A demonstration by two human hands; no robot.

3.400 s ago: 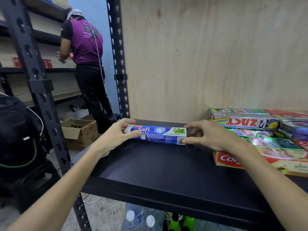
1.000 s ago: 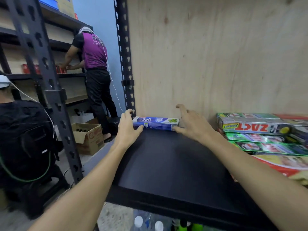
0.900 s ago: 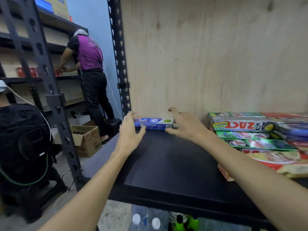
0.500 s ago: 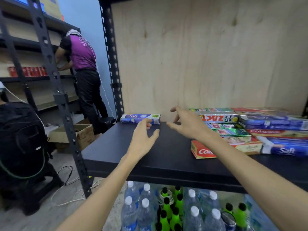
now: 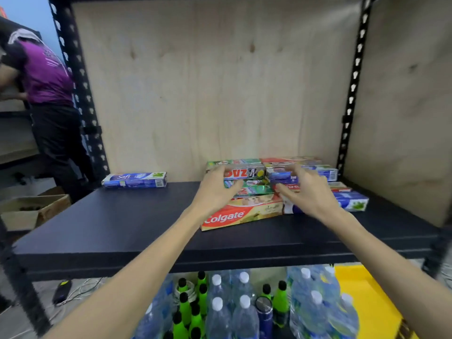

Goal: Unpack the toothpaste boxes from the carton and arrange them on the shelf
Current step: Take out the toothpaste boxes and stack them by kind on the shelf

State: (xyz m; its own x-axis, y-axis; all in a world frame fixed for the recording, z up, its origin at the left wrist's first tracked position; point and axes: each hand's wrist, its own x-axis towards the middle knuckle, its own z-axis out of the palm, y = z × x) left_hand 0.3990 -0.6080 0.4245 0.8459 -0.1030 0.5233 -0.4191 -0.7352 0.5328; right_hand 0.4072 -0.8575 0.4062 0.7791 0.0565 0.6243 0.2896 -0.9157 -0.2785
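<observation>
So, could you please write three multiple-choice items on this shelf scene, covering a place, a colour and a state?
1. Where does the lone Safi box lie on the shelf?
A. back left, near the plywood wall
B. front right edge
C. on top of the pile

2. What colour are the caps of the green bottles under the shelf?
A. white
B. black
C. red

3. What are the left hand and the right hand doing?
A. lifting the Colgate box
B. hanging by the person's sides
C. reaching over the pile of toothpaste boxes, fingers spread

Answers: 1 A, it sits alone at the rear left; 2 B, the caps show dark; 3 C, both hands are above the pile, nothing lifted.
</observation>
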